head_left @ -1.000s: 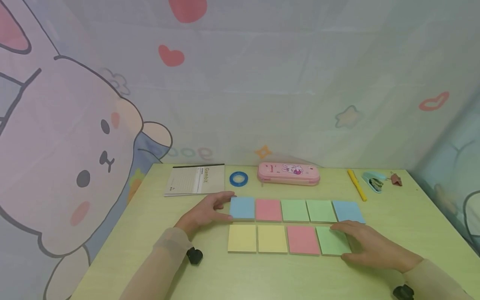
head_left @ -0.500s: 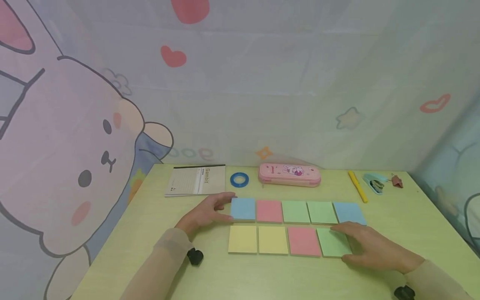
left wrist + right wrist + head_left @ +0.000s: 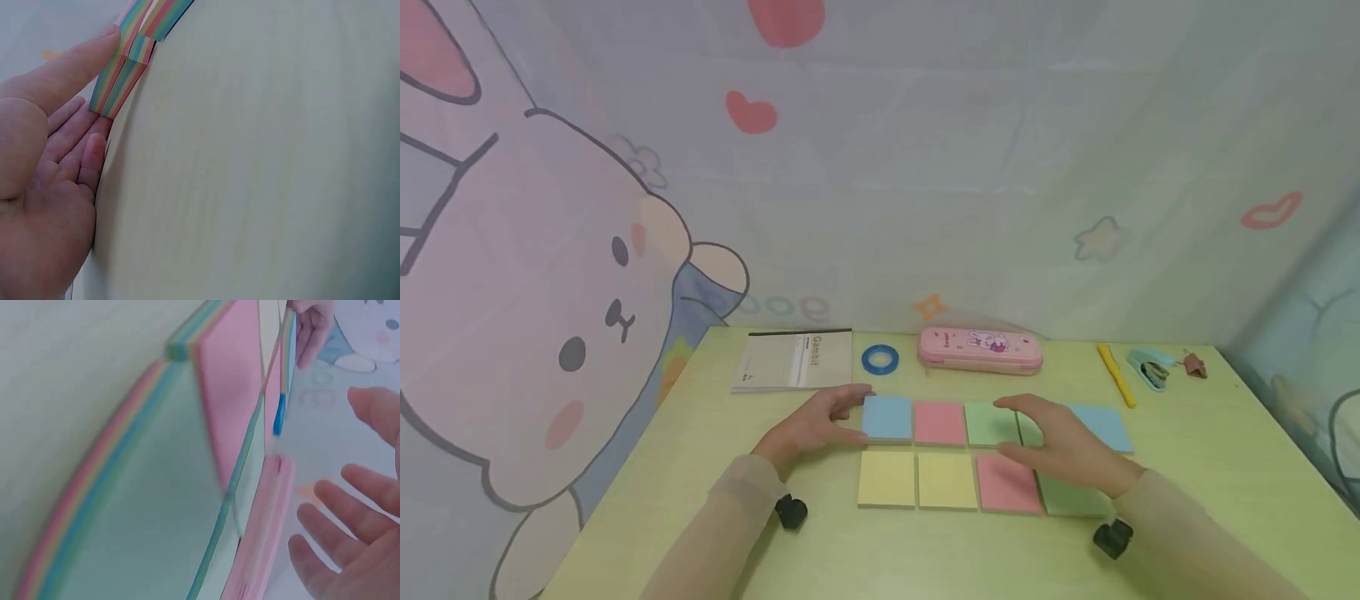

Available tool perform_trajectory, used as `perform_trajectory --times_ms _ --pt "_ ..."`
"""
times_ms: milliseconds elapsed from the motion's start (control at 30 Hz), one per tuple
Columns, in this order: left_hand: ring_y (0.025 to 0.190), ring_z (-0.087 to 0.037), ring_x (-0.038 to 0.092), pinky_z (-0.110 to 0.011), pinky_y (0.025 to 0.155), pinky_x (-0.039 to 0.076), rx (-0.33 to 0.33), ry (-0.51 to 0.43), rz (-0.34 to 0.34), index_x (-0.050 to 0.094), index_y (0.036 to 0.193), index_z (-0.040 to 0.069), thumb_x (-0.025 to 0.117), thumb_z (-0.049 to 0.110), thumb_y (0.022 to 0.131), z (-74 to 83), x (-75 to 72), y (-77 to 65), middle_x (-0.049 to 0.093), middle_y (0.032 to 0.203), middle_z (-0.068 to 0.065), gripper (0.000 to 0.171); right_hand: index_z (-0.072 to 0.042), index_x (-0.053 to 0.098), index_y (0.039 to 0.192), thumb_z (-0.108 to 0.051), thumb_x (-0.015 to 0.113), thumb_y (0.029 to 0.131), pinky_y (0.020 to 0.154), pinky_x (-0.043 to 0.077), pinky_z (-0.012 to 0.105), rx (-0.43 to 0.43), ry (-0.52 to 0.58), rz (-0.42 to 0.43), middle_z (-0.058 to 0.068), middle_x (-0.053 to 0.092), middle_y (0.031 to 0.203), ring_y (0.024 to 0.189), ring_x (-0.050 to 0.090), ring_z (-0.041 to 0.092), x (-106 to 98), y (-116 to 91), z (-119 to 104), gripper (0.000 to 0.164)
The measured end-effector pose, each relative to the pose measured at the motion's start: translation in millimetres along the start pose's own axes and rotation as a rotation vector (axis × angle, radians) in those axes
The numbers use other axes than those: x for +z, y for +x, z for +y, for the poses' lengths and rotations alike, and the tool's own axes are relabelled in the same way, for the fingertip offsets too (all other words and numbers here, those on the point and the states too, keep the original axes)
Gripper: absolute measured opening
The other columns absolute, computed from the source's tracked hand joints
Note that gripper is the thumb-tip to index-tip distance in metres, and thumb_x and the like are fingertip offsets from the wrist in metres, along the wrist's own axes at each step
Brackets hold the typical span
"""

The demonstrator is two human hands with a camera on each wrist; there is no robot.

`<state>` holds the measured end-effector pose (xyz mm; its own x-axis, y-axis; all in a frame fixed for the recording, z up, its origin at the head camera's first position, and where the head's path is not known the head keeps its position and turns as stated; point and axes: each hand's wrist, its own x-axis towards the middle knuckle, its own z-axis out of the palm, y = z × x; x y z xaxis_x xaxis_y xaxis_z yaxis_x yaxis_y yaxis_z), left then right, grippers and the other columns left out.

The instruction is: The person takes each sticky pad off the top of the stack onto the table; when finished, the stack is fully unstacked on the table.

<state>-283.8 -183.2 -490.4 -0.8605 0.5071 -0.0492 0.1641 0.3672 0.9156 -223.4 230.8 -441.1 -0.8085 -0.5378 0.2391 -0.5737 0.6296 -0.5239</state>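
Sticky note pads lie flat in two rows, with striped multicolour sides (image 3: pixel 122 84) in the left wrist view. In the back row are a blue pad (image 3: pixel 887 418), a pink one (image 3: pixel 939 423), two green ones (image 3: pixel 988 427) and another blue pad (image 3: pixel 1102 428). The front row has two yellow pads (image 3: pixel 887 480), a pink pad (image 3: pixel 1006 490) and a green pad (image 3: pixel 1071 497). My left hand (image 3: pixel 816 423) rests at the left blue pad, thumb and fingertips at its left corners. Above the green pads hovers my right hand (image 3: pixel 1067 442), its fingers spread and holding nothing.
Behind the pads stand a notebook (image 3: pixel 793 360), a blue tape roll (image 3: pixel 880 360) and a pink pencil case (image 3: pixel 980 350). A yellow pen (image 3: pixel 1117 377), a light-blue item (image 3: pixel 1150 371) and a small brown object (image 3: pixel 1195 365) lie at the back right. A printed curtain (image 3: pixel 925 167) backs the table.
My right hand has left the right end of the front row and moved left and back over the green pads. My left hand and the pads have stayed in place.
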Motion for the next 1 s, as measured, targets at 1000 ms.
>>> perform_trajectory --times_ms 1000 --pt "0.150 -0.030 0.044 -0.052 0.124 0.035 0.039 0.007 -0.022 0.043 0.160 0.009 0.088 0.018 0.088 0.6 -2.4 1.9 0.048 0.162 -0.007 0.085 0.004 0.052 0.147 -0.028 0.087 0.088 0.106 0.054 0.045 -0.070 -0.066 -0.253 0.016 0.064 0.137 0.120 0.062 0.028 82.5 129.2 -54.9 0.075"
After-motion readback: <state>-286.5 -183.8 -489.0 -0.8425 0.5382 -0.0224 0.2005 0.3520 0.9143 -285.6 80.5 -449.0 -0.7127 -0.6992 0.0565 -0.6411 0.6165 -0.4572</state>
